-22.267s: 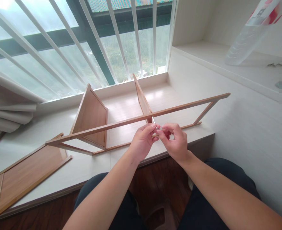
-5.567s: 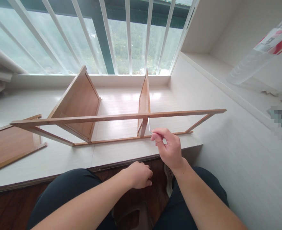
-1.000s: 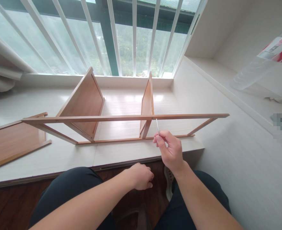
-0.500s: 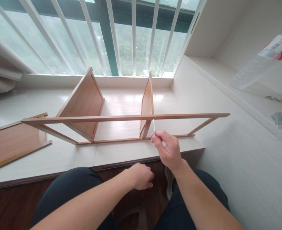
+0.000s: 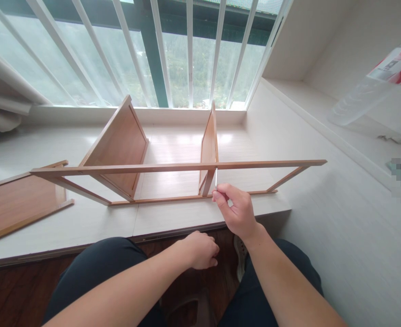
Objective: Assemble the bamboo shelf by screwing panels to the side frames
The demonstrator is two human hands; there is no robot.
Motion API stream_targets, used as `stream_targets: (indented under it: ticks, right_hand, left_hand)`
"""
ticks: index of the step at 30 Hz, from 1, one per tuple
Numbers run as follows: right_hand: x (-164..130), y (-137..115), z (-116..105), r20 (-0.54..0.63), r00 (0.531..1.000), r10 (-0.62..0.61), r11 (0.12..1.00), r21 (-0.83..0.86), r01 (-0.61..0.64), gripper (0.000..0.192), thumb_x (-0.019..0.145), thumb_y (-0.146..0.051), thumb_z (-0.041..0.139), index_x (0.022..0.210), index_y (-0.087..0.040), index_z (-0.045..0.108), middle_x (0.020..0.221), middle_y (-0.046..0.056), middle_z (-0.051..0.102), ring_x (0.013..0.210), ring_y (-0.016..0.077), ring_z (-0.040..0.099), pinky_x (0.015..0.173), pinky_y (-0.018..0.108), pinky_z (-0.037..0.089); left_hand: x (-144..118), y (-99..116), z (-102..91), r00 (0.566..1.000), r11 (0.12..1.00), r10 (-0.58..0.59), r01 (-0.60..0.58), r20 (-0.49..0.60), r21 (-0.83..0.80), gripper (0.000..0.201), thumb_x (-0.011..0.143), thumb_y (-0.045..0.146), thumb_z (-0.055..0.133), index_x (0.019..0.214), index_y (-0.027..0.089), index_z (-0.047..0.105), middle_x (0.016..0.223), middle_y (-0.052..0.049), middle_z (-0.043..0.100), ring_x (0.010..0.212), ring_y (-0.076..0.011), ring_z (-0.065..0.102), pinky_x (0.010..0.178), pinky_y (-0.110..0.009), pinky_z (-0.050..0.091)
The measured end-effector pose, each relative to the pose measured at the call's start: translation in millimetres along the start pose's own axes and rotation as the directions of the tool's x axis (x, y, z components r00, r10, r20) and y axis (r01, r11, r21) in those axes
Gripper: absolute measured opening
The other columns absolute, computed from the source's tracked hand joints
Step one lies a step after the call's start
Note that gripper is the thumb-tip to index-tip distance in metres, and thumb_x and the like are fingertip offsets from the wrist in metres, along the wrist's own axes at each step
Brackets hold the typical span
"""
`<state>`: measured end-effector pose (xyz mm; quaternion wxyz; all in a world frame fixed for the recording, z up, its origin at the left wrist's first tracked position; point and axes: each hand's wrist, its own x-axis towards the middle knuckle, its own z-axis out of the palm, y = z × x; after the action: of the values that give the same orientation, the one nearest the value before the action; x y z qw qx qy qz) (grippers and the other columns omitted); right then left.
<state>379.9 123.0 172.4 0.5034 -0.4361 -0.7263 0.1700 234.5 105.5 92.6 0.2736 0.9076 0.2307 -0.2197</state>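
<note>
My right hand (image 5: 236, 210) pinches a thin silver hex key (image 5: 216, 178) between thumb and fingertips. The key's far tip meets the front rail of a wooden frame (image 5: 166, 168), just where the middle panel (image 5: 208, 141) joins it. This frame stands on its long side, with a larger wooden panel (image 5: 117, 152) rising behind its left part. Between my knees hangs my left hand (image 5: 201, 250), its fingers loosely curled; whatever lies inside them, if anything, is hidden. It touches no part of the frame.
A loose wooden panel (image 5: 19, 200) lies at the left on the white ledge (image 5: 94, 229). At the right, a plastic bottle (image 5: 367, 93) and small metal bits (image 5: 389, 139) rest on a side sill. A barred window (image 5: 176, 68) closes off the back.
My right hand and the hex key have swung slightly to the left, the key's tip staying at the rail. The left hand and the wooden frame look unchanged.
</note>
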Motion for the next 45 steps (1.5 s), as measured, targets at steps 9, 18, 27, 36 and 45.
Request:
stream_targets:
  ticks: [9, 18, 27, 36, 45]
  right_hand:
    - [2.4, -0.5, 2.4, 0.026, 0.999, -0.019, 1.0, -0.015, 0.02, 0.011, 0.103, -0.021, 0.054, 0.094, -0.021, 0.061, 0.075, 0.0, 0.064, 0.064, 0.0138, 0.056, 0.066, 0.027, 0.047]
    - [0.5, -0.3, 1.6, 0.008, 1.0, -0.006, 1.0, -0.028, 0.007, 0.011, 0.103, -0.022, 0.055, 0.094, -0.021, 0.062, 0.075, 0.001, 0.064, 0.062, 0.0142, 0.055, 0.064, 0.029, 0.046]
    - [3.5, -1.3, -1.9, 0.014, 0.999, -0.047, 0.999, -0.01, 0.047, 0.013, 0.103, -0.019, 0.055, 0.092, -0.021, 0.061, 0.078, 0.002, 0.067, 0.067, 0.0144, 0.06, 0.066, 0.028, 0.048]
    - [3.7, 1.7, -4.1, 0.074, 0.997, -0.039, 0.999, -0.004, 0.039, 0.014, 0.105, -0.022, 0.05, 0.095, -0.022, 0.059, 0.08, 0.002, 0.066, 0.07, 0.0154, 0.06, 0.065, 0.029, 0.046]
    - [4.6, -0.1, -7.1, 0.073, 0.997, -0.022, 1.0, -0.017, 0.024, 0.015, 0.105, -0.023, 0.048, 0.092, -0.023, 0.056, 0.075, 0.001, 0.061, 0.066, 0.0154, 0.056, 0.065, 0.029, 0.044]
  left_hand:
    - [-0.8, 0.0, -2.0, 1.0, 1.0, -0.001, 0.001, 0.01, -0.005, 0.033, 0.093, 0.046, 0.058, 0.111, 0.024, 0.076, 0.113, -0.012, 0.075, 0.102, -0.0341, 0.073, 0.084, -0.046, 0.059]
    - [-0.4, -1.1, 0.8, 1.0, 1.0, 0.001, -0.001, -0.015, -0.007, 0.033, 0.092, 0.046, 0.059, 0.11, 0.025, 0.076, 0.11, -0.012, 0.076, 0.099, -0.0331, 0.073, 0.082, -0.043, 0.058]
    - [-0.3, -1.4, 1.0, 1.0, 1.0, -0.002, 0.002, -0.016, -0.007, 0.032, 0.092, 0.047, 0.059, 0.108, 0.025, 0.077, 0.11, -0.012, 0.076, 0.1, -0.0324, 0.073, 0.082, -0.043, 0.058]
    - [1.3, -1.4, 1.5, 1.0, 1.0, -0.003, 0.003, 0.006, -0.01, 0.034, 0.092, 0.046, 0.059, 0.11, 0.024, 0.077, 0.113, -0.012, 0.076, 0.101, -0.0355, 0.073, 0.082, -0.047, 0.058]
    - [1.1, -2.2, 3.8, 1.0, 1.0, -0.002, 0.001, -0.022, -0.01, 0.031, 0.092, 0.047, 0.06, 0.108, 0.026, 0.077, 0.11, -0.011, 0.076, 0.098, -0.0319, 0.074, 0.08, -0.041, 0.057]
